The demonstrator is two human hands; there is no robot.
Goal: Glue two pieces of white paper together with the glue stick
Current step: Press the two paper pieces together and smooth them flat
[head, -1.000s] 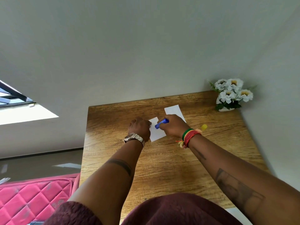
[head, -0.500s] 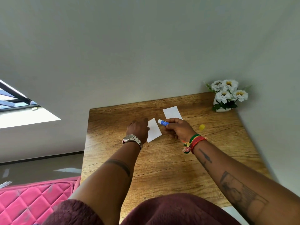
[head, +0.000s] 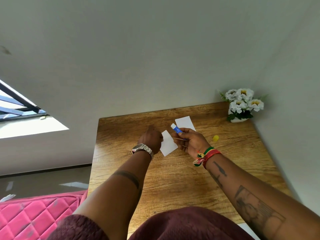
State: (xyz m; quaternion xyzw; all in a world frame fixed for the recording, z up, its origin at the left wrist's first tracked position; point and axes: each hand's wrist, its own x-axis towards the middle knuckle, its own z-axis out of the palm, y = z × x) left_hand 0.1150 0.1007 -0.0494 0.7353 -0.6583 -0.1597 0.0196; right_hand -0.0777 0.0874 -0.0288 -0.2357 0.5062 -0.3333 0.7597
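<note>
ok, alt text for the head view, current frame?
A right hand holds an uncapped blue glue stick above a wooden table, while the left hand pins one white paper piece. A second piece, a yellow cap and potted flowers sit behind.

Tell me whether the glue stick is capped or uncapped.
Uncapped. The glue stick in the right hand shows its bare white tip, and a small yellow cap lies apart on the table.

Near paper piece [head: 167,143]: white, rectangular, flat on the wood surface at frame centre, long axis tilted. Far paper piece [head: 185,122]: white, rectangular, flat, up and right of the first, not touching it. Glue stick [head: 176,129]: blue barrel, white uncapped tip pointing upper left, raised between both pieces.
</note>
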